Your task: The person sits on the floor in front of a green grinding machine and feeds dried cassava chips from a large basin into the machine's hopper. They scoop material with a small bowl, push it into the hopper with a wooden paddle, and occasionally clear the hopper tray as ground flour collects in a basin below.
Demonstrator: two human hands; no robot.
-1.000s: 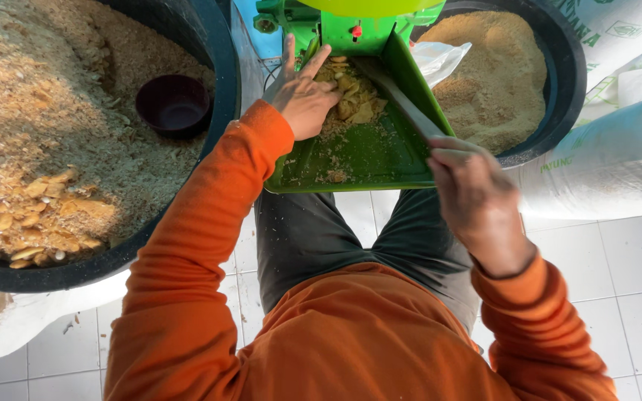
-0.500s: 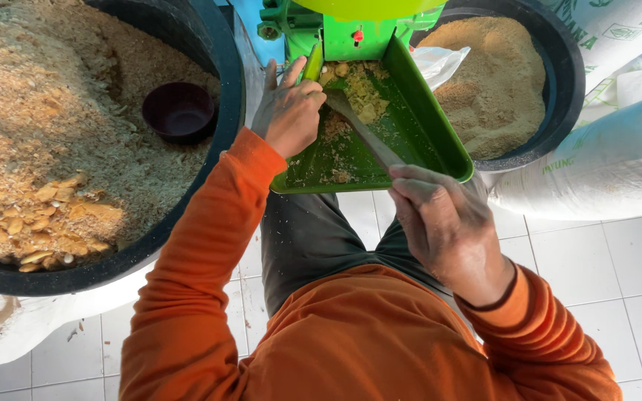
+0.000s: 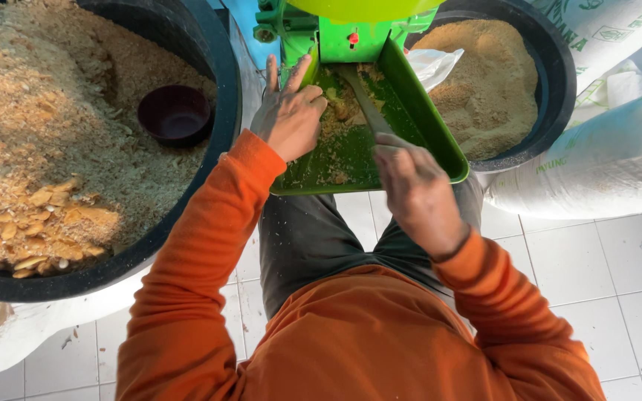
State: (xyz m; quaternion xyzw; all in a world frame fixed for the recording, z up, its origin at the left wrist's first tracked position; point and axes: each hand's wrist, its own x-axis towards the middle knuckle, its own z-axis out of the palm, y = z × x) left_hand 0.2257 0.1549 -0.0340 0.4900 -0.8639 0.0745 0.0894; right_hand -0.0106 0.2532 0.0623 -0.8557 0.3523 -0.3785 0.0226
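On the green tray [image 3: 440, 141] of the green machine [image 3: 336, 33], just beyond the person's knees, a small heap of crumbly yellow-brown feed [image 3: 336, 126] is spread. The tray is long and slopes from the near edge up to the machine's mouth at the far end, so its long line runs near to far, tilted a little to the left. The feed is lumpy at the far end and thin and dusty at the near end.

The left hand [image 3: 289, 115] is laid flat on the left side of the tray with the fingers spread and pointed at the machine; it is touching the feed. The right hand [image 3: 414, 189] is closed around the near end of a flat stick [image 3: 362, 100]. The stick is pointed far and a bit left, along the tray, and its tip is in the lumps by the mouth. The left hand is nearer to the lumps than the right hand.

At the left, a big black tub [image 3: 221, 89] is filled with coarse chips, and a small dark bowl [image 3: 174, 113] is set in it. At the far right, another black tub [image 3: 555, 82] is filled with fine brown meal, with white sacks [image 3: 603, 148] beside it. White floor tiles [image 3: 603, 275] are seen below.
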